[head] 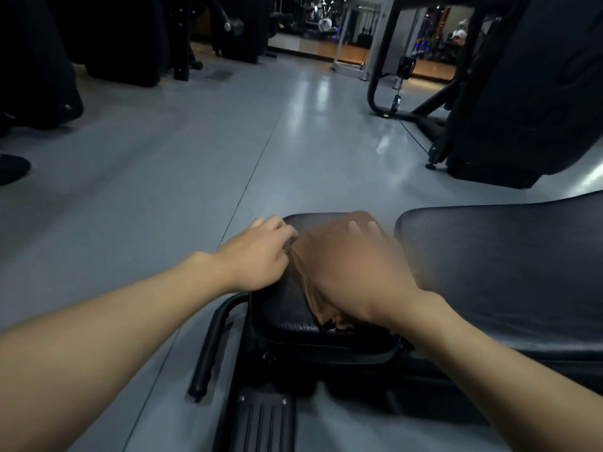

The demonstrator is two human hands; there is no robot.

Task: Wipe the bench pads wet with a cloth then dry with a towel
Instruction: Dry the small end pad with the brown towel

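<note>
Far left: a dark shoe (13, 168) stands on the grey floor (163, 158), with dark gym machines (124, 37) behind it in the upper left corner. The left forearm enters from the lower left. The left hand (261, 252) rests palm down on the left edge of the seat pad (287, 316). Its fingers are bent, and their tips meet the left edge of the brown cloth (311, 288). Whether they pinch the cloth or only touch it cannot be told. Below the hand, a black curved frame bar (208, 347) runs down beside the pad, and a ribbed black foot plate (264, 422) lies at the bottom of the view. The seat pad is small, black and textured. The cloth lies crumpled across its top, and a fold hangs towards the near edge. The right hand (359, 272) lies on top of the cloth, palm down and badly blurred. Two fingers show stretched forward at the far edge of the pad, so the hand appears flat and pressing rather than gripping. The right forearm crosses in from the lower right corner. Just beside the seat pad, across a narrow gap, lies the long black back pad (505, 262) of the bench, which runs off the right edge. Upper right: a large dark machine (528, 93) stands on the floor on a tubular base. A mirrored wall (434, 37) behind it is too dim and distant to read
</note>
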